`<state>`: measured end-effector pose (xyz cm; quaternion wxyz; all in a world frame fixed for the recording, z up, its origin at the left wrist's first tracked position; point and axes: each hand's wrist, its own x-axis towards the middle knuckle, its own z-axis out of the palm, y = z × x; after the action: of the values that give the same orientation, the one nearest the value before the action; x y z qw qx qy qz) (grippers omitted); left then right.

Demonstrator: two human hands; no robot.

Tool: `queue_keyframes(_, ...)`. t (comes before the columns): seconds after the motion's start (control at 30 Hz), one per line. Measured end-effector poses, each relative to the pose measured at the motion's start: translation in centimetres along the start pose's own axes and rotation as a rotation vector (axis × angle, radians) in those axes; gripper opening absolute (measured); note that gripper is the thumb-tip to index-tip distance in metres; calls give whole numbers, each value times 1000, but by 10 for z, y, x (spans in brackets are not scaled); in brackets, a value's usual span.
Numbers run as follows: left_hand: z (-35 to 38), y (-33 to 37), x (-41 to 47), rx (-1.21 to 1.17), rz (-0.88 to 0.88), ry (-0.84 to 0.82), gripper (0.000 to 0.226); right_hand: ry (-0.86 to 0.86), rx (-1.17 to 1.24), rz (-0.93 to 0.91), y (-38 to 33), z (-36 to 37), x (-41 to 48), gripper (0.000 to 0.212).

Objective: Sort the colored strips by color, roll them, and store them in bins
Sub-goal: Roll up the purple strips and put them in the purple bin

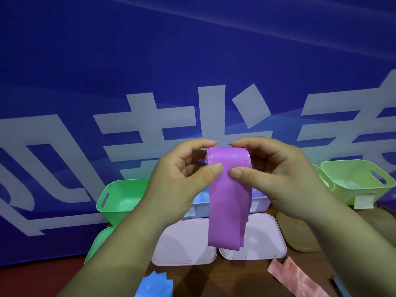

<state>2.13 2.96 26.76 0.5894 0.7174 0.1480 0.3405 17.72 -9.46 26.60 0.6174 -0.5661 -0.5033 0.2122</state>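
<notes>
Item: purple strip (229, 202), thin, limp, light, probably slick; held above the table (242, 275), upper end partly rolled, tail hanging; left hand (184, 174) and right hand (272, 174) each have a grip pinched on the roll, the best hold.

You can count three strips: one purple strip (227, 206), one blue strip (154, 284) and one pink strip (300, 279). Four bins: one green bin (120, 189), one white bin (259, 203) and two yellow-green bins (351, 196) (321, 173). Four lids: two pink lids (184, 243) (263, 239), one green lid (100, 243) and one tan lid (300, 232).
</notes>
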Motion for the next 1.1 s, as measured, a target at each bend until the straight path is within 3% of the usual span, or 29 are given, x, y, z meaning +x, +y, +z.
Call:
queue_keyframes(0.4, -3, -1, -5, 153, 65, -67, 44, 22, -21, 47, -1, 0, -1, 40)
queue_keyframes(0.67, -4, -1, -4, 128, 81, -39, 37, 14, 45, 66, -6, 2, -1, 38)
queue_keyframes(1.0, -4, -2, -3, 27, 57, -5, 35, -74, -56, 28, -2, -1, -3, 52)
queue_keyframes(1.1, -3, -4, -2, 2, 45, 8, 33, -84, -56, -12, -1, -2, -3, 47)
